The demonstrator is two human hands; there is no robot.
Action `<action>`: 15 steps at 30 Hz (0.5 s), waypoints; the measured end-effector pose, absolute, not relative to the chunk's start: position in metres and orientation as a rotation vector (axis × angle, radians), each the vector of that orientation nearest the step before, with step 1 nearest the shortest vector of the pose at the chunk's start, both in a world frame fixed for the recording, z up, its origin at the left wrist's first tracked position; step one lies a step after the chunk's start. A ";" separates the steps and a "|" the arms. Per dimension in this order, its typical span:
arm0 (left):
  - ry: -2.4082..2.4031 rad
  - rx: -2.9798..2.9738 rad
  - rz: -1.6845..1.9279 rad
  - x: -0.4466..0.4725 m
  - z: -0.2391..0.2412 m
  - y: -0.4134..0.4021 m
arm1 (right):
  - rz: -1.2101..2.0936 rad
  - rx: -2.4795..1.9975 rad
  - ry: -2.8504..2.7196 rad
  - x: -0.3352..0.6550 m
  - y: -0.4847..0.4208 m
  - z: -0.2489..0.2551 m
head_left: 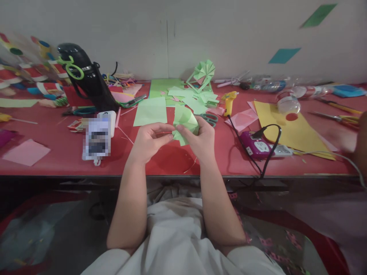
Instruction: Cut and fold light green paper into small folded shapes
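Note:
A piece of folded light green paper (185, 119) is held up over the red table, between both of my hands. My right hand (203, 138) is closed round its right side, thumb across the front. At the paper's lower left edge, my left hand (150, 140) pinches with thumb and fingertips. Behind my left hand lies a flat light green sheet (150, 111). Grey-green scissors (210, 119) rest just beyond my right hand, partly hidden by it. Further back stands a pleated green paper fan shape (205, 72) near loose green paper pieces (193, 100).
A black bottle (88, 78) leans at the left, behind a phone (97, 137). To the right are a yellow glue gun (229, 102), a purple power adapter (256, 144) with a black cord, yellow paper (286, 128) and a plastic bottle (288, 101). A blurred co-worker's arm (361, 147) reaches in far right.

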State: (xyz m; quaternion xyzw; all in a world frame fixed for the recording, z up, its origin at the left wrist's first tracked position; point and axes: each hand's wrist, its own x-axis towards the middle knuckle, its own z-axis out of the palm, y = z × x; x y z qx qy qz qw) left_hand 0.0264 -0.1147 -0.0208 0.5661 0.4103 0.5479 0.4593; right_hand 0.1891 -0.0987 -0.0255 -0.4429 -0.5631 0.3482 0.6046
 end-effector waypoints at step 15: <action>1.097 1.478 1.385 0.034 -0.021 -0.114 | 0.709 -1.046 -1.321 0.188 -0.099 -0.025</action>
